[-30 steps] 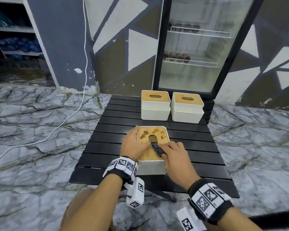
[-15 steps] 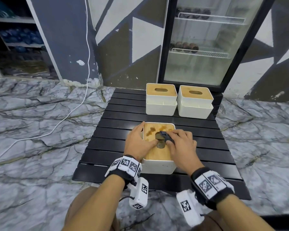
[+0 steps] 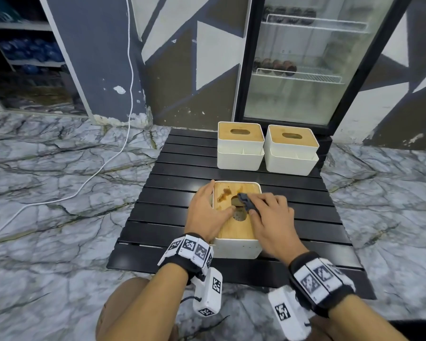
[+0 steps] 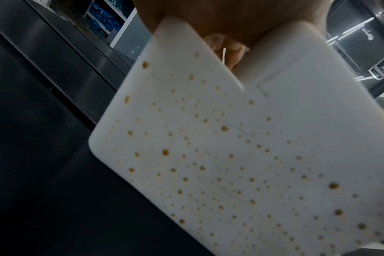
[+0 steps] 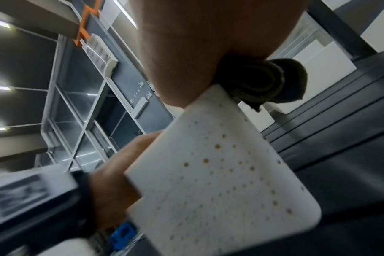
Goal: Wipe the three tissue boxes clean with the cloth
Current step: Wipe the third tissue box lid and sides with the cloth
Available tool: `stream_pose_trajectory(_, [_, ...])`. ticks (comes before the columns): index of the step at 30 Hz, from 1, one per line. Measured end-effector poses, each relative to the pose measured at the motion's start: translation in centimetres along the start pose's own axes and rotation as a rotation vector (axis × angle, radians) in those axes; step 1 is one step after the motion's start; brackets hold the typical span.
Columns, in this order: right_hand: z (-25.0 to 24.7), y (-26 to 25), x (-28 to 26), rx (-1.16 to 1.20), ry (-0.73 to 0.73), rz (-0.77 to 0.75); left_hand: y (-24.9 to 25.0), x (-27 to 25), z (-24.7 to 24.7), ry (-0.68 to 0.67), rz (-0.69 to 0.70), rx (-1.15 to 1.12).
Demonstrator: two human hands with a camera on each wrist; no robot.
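The near tissue box (image 3: 236,247) sat at the front of the black slatted table (image 3: 158,212), wooden lid up, white side wall facing the person. Left hand (image 3: 207,215) lay on the box's left edge, fingers along the rim and the thumb on the lid, bracing it; fingers mostly straight, wrapped round nothing. Right hand (image 3: 272,217) pressed a small dark cloth (image 3: 246,201) onto the lid beside the oval slot, fingers curled over the bunched fabric.

A brown stain (image 3: 224,195) showed on the lid's far left part. The wrist views showed the white wall peppered with brown specks (image 4: 208,164), so the sides probably needed wiping too.

The other two tissue boxes (image 3: 240,146) (image 3: 292,150) stood side by side at the back of the table, just in front of the glass-door fridge (image 3: 305,57), well apart from the hands.

Handling guess: the box looked light, rigid plastic with a smooth wall, likely to skid under wiping pressure, hence the brace. Best held by the side walls or rim, not the lid, which might lift off. Cloth was soft, wadded small, easy to pinch.
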State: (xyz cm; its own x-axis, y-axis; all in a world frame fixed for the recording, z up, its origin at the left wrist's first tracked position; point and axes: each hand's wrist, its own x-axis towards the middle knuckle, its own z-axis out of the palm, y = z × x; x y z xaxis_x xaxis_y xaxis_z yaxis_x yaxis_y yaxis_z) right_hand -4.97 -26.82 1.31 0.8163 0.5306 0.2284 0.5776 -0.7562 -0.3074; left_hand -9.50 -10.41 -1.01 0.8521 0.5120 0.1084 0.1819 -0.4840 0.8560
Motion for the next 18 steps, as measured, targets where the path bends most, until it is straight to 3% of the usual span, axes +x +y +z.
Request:
stream_pose_trajectory(6, [-0.2,0.0,-3.9,-0.039,0.032,-0.037,0.1,-0.1,-0.1,-0.002,0.014,0.034])
stream_pose_trajectory(18, [0.1,0.5,5.1,-0.087,-0.059,0.026,-0.1,0.1,-0.3,-0.018,0.006,0.063])
